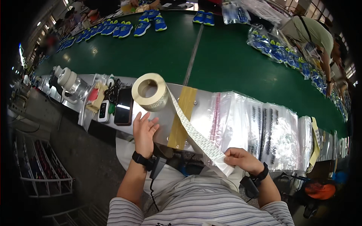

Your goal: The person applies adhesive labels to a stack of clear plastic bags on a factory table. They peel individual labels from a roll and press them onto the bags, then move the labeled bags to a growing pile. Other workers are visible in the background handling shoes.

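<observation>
A large roll of stickers (163,102) stands on the metal ledge, and its printed label strip (196,136) runs down and to the right from it. My right hand (244,161) pinches the free end of the strip between thumb and fingers, just off the ledge's near edge. Below the roll, my left hand (144,132) is raised with fingers apart and nothing in it. A stack of clear plastic bags (235,120) lies on the ledge beyond my right hand. Yellow tape (182,113) crosses the ledge under the strip.
A phone (123,107), a small white device (103,111) and a clear jug (73,84) stand left on the ledge. Beyond runs a green conveyor belt (158,52) with blue shoes (142,27). Bagged shoes (277,51) lie at right, where a person (311,34) bends over.
</observation>
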A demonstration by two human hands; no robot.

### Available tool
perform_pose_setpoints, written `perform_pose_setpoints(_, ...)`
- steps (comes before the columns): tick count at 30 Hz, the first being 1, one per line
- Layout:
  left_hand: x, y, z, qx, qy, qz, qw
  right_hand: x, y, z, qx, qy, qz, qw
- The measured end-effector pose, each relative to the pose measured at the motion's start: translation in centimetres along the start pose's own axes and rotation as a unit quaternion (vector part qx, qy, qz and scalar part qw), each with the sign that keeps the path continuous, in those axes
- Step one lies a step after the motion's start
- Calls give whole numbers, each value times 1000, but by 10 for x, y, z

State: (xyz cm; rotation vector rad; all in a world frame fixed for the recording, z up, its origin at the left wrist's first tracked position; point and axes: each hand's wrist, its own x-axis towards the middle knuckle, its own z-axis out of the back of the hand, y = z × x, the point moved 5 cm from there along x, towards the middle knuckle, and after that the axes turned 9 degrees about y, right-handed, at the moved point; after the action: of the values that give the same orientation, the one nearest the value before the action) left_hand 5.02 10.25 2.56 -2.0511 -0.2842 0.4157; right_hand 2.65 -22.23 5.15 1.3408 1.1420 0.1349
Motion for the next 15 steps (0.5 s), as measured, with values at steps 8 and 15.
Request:
perform_pose_setpoints(8,-110,-10,-101,529,341,-223,745,38,14,-34,-74,-60,208,973)
perform_pose_setpoints(15,-101,2,-91,439,286,-109,845,41,21,-42,20,-54,190,980)
